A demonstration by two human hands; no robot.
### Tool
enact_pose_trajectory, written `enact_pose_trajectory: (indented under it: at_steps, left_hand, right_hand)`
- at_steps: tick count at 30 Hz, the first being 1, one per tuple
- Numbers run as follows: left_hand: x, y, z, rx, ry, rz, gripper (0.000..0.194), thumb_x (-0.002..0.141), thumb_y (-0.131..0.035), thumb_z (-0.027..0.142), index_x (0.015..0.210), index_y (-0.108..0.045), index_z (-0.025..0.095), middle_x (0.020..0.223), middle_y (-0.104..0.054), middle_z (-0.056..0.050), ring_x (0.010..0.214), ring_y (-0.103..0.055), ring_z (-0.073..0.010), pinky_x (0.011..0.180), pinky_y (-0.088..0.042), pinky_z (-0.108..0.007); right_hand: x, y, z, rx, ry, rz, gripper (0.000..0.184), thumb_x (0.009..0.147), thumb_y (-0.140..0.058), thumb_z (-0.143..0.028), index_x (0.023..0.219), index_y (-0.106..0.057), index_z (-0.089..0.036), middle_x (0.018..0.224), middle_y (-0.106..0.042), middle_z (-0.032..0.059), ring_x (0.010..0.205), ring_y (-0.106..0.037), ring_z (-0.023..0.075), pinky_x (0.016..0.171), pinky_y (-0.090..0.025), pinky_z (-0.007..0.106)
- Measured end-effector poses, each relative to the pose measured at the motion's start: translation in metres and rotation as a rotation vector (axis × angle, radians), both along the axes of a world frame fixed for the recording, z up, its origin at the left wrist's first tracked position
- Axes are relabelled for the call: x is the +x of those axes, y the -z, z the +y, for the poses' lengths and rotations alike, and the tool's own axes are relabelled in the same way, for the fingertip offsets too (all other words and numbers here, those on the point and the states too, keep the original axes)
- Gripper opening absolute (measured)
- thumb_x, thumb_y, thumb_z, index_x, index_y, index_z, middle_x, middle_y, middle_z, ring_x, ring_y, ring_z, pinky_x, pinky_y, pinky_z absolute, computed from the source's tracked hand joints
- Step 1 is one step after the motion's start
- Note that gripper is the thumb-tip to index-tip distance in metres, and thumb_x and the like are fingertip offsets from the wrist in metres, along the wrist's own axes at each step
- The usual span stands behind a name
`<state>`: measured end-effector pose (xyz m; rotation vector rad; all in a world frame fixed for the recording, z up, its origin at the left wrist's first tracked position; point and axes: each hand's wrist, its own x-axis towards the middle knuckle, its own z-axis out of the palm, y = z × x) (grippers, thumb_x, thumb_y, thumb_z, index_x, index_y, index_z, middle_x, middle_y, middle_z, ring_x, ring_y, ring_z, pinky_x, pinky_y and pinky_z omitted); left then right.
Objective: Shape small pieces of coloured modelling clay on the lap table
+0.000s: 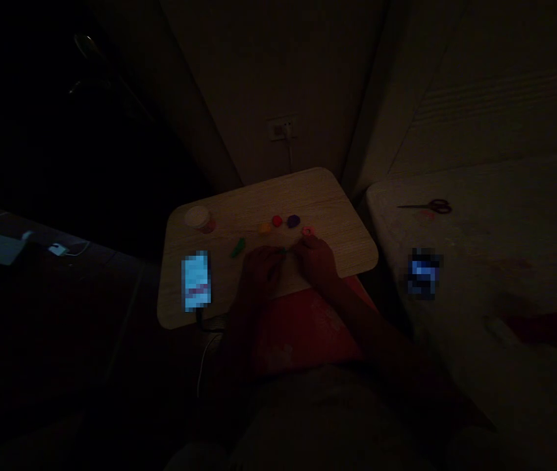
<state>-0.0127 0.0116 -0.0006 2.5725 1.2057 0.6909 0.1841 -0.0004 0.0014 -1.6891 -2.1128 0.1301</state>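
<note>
The room is very dark. My left hand [261, 268] and my right hand [315, 258] rest close together on a small wooden table [347, 226], fingers curled inward as if pinching something tiny between them that I cannot make out. Just beyond them lie small coloured lumps: a red one [277, 221], a purple one [293, 221], an orange one [265, 227], a pink one [306, 231] by my right fingertips, and a green piece [238, 247] to the left.
A lit phone [195, 281] lies on the table's left part, with a small round jar [199, 218] behind it. A wall socket [282, 128] with a cable is behind the table. Scissors [430, 207] and another lit screen [424, 271] lie on the bed at right.
</note>
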Motion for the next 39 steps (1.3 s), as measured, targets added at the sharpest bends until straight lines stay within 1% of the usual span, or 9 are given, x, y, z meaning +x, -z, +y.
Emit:
enact_pose_trajectory:
  at_steps: [3, 7, 10, 14, 19, 24, 31, 35, 39]
  left_hand:
    - [0.0000, -0.0003, -0.0006, 0.012, -0.005, 0.000, 0.035, 0.094, -0.053, 0.021, 0.126, -0.066, 0.025, 0.135, -0.065, -0.006, 0.129, -0.053, -0.0262, 0.112, -0.038, -0.051]
    - [0.0002, -0.0015, -0.0011, 0.019, -0.006, 0.009, 0.033, 0.093, -0.055, 0.021, 0.124, -0.066, 0.025, 0.134, -0.065, -0.006, 0.126, -0.054, -0.0262, 0.112, -0.038, -0.050]
    - [0.0002, -0.0011, -0.0008, 0.013, -0.012, 0.005, 0.031, 0.093, -0.055, 0.022, 0.122, -0.068, 0.025, 0.132, -0.066, -0.006, 0.124, -0.055, -0.0262, 0.109, -0.040, -0.050]
    - [-0.0006, 0.0018, 0.0001, 0.023, -0.010, -0.005, 0.030, 0.093, -0.057, 0.022, 0.120, -0.068, 0.023, 0.132, -0.066, -0.006, 0.124, -0.054, -0.0257, 0.109, -0.041, -0.049]
    - [-0.0002, 0.0020, 0.0001, 0.019, -0.022, -0.002, 0.030, 0.093, -0.056, 0.022, 0.121, -0.068, 0.025, 0.132, -0.066, -0.005, 0.124, -0.054, -0.0260, 0.109, -0.040, -0.049]
    - [0.0007, 0.0006, -0.0004, 0.014, -0.014, -0.010, 0.029, 0.094, -0.056, 0.022, 0.119, -0.069, 0.025, 0.131, -0.067, -0.005, 0.122, -0.055, -0.0256, 0.109, -0.041, -0.049]
    - [-0.0009, 0.0019, 0.0011, 0.028, -0.001, -0.001, 0.031, 0.092, -0.056, 0.021, 0.121, -0.068, 0.023, 0.131, -0.067, -0.006, 0.122, -0.054, -0.0266, 0.108, -0.041, -0.049]
    - [-0.0003, 0.0001, 0.0015, 0.010, -0.003, 0.005, 0.032, 0.092, -0.056, 0.021, 0.121, -0.068, 0.024, 0.132, -0.066, -0.006, 0.122, -0.055, -0.0270, 0.107, -0.042, -0.050]
    - [0.0002, -0.0004, 0.0008, 0.007, 0.000, -0.007, 0.031, 0.092, -0.055, 0.021, 0.120, -0.068, 0.024, 0.132, -0.066, -0.006, 0.122, -0.055, -0.0264, 0.108, -0.042, -0.049]
  right_hand:
    - [0.0005, 0.0008, 0.0010, -0.010, -0.001, 0.007, 0.027, 0.095, -0.053, -0.017, 0.105, -0.077, -0.018, 0.102, -0.068, 0.0140, 0.094, -0.057, 0.0250, 0.079, -0.038, 0.035]
    - [0.0008, 0.0025, 0.0015, -0.014, 0.017, 0.016, 0.025, 0.095, -0.054, -0.018, 0.102, -0.078, -0.018, 0.101, -0.068, 0.0138, 0.091, -0.057, 0.0241, 0.078, -0.038, 0.034]
    - [0.0010, 0.0039, 0.0010, 0.013, 0.012, 0.021, 0.026, 0.096, -0.052, -0.019, 0.099, -0.078, -0.018, 0.100, -0.068, 0.0131, 0.092, -0.057, 0.0236, 0.078, -0.038, 0.033]
    - [0.0013, 0.0036, -0.0001, 0.054, 0.002, 0.032, 0.025, 0.096, -0.052, -0.019, 0.101, -0.077, -0.017, 0.100, -0.068, 0.0128, 0.093, -0.057, 0.0239, 0.080, -0.039, 0.034]
    - [0.0012, 0.0036, 0.0006, 0.016, -0.010, 0.031, 0.024, 0.093, -0.053, -0.016, 0.096, -0.077, -0.016, 0.098, -0.068, 0.0132, 0.090, -0.058, 0.0235, 0.078, -0.039, 0.033]
    - [0.0011, 0.0029, 0.0008, -0.010, -0.003, 0.050, 0.024, 0.092, -0.054, -0.015, 0.097, -0.077, -0.017, 0.101, -0.068, 0.0134, 0.092, -0.058, 0.0237, 0.079, -0.040, 0.033]
    - [-0.0003, 0.0004, -0.0013, 0.042, -0.004, 0.036, 0.025, 0.095, -0.051, -0.017, 0.098, -0.076, -0.015, 0.101, -0.067, 0.0144, 0.094, -0.057, 0.0249, 0.082, -0.040, 0.034]
    - [-0.0006, 0.0010, -0.0008, 0.014, -0.017, 0.014, 0.025, 0.095, -0.052, -0.017, 0.099, -0.076, -0.016, 0.098, -0.067, 0.0136, 0.092, -0.057, 0.0245, 0.079, -0.040, 0.034]
    - [-0.0003, 0.0024, -0.0002, 0.006, 0.001, 0.017, 0.024, 0.094, -0.052, -0.017, 0.099, -0.076, -0.016, 0.100, -0.067, 0.0137, 0.093, -0.058, 0.0244, 0.078, -0.040, 0.034]
